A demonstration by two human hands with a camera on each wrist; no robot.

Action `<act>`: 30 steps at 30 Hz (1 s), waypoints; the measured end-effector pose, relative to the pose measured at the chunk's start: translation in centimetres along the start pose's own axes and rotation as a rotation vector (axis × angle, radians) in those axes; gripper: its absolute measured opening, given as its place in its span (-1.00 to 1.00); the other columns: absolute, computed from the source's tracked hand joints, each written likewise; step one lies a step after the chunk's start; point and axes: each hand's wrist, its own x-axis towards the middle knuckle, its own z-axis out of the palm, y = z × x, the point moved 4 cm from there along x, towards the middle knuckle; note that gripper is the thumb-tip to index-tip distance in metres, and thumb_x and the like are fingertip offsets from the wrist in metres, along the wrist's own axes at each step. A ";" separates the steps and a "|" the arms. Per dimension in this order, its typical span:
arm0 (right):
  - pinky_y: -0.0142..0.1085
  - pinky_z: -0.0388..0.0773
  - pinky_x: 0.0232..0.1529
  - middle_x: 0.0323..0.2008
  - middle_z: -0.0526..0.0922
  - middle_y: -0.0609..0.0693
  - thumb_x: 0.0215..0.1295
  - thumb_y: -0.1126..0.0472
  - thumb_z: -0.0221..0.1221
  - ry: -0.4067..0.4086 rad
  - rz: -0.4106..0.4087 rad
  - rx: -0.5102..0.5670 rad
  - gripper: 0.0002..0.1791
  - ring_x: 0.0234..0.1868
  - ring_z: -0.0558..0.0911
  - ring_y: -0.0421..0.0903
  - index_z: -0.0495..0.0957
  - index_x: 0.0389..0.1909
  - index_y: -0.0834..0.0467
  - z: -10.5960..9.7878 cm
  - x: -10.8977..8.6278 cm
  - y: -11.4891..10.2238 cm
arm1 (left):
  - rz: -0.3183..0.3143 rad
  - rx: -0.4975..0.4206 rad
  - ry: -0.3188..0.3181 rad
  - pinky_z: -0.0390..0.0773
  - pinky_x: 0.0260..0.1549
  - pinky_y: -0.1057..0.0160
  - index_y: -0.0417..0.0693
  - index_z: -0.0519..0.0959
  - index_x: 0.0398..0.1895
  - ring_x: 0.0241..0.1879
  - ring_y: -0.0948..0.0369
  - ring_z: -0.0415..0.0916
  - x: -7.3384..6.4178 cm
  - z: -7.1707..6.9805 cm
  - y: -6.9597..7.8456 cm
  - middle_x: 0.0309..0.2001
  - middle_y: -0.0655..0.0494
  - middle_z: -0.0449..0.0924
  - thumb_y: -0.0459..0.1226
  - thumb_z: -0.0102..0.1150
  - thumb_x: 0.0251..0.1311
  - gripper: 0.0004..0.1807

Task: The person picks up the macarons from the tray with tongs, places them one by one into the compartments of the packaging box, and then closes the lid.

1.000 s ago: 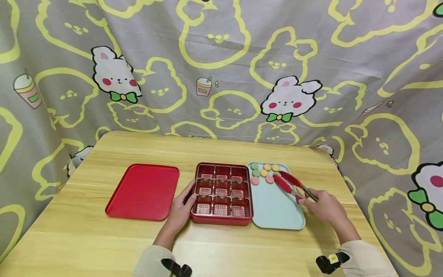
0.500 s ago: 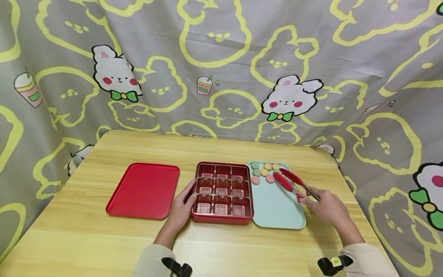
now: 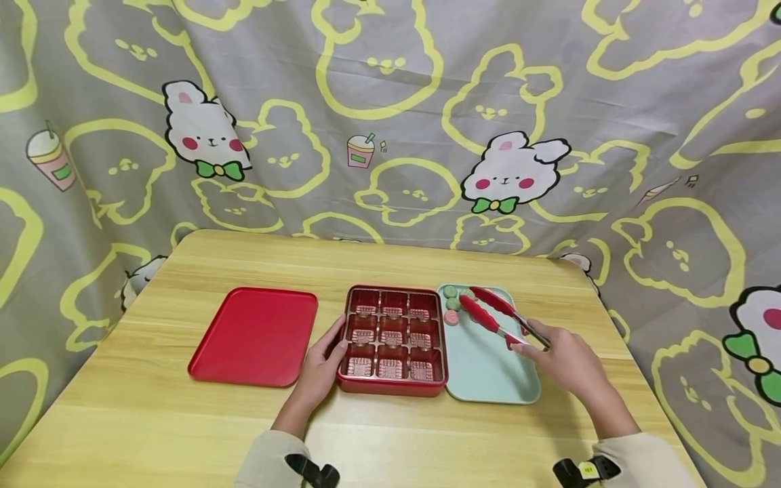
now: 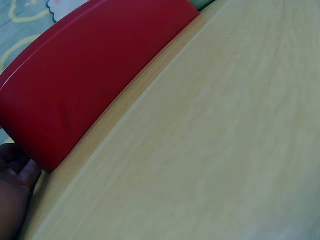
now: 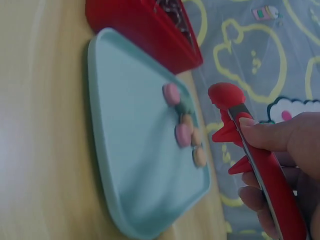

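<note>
While the left hand [image 3: 323, 366] lies along the left side of the red box [image 3: 390, 388], right of centre in the head view's lower half, the right hand [image 3: 567, 356] grips red-and-metal tongs [image 3: 483, 317] further right. The left fingers rest against the wall, thumb spread from forefinger and close to the rim; the right fingers and thumb are clamped on the tongs' handles.

Reaching up and left over the pale green tray [image 3: 494, 369], the tongs cover part of the cookies near its upper edge. Two green cookies [image 3: 451, 298] and a pink cookie [image 3: 451, 317] show at the tray's upper left. Another green cookie [image 3: 466, 293] is partly visible by the tongs' tips; I cannot tell whether it is pinched. Yellow cookies [image 5: 199, 156] and a second pink one [image 5: 183, 135], covered in the head view, appear in the right wrist view, where the cookies overlap and the tongs' lower end is cut off.

A flat red lid [image 3: 256, 337] lies on the table [image 3: 183, 440], left of the box. The left wrist view shows mostly the box wall, with the hand dark and cut off at lower left. Behind, a patterned curtain [image 3: 390, 74] runs out of frame.
</note>
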 end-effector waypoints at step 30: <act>-0.33 0.20 -0.64 -0.74 0.26 -0.09 0.10 -0.09 0.30 -0.077 -0.064 0.035 -0.26 -0.67 0.24 -0.16 0.39 0.28 0.14 1.9 1.1 -4.8 | 0.046 -0.026 0.014 0.05 0.39 0.01 0.16 0.21 0.41 0.42 0.08 0.04 0.9 0.2 -3.0 0.41 0.10 0.18 -0.26 -0.05 0.38 -0.46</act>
